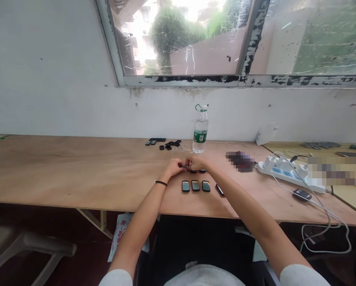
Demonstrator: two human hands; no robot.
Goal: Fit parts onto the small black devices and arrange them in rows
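My left hand [175,167] and my right hand [194,162] meet above the wooden table, fingers pinched together. A small dark-grey piece shows between the fingertips, mostly hidden, and its kind cannot be made out. Just below the right hand, two small black-framed devices [202,171] are partly covered. Closer to me lies a row of three flat black devices with greenish screens: a left one [185,186], a middle one [195,185] and a right one [206,186]. Another small dark device [219,190] is partly hidden behind my right forearm.
Several black pieces [168,147] and small light bits [178,148] lie toward the wall. A large water bottle [200,137] stands beyond my hands. On the right are a white power strip [285,171], cables, a black mouse-like object [302,194] and a blurred-out item [240,161].
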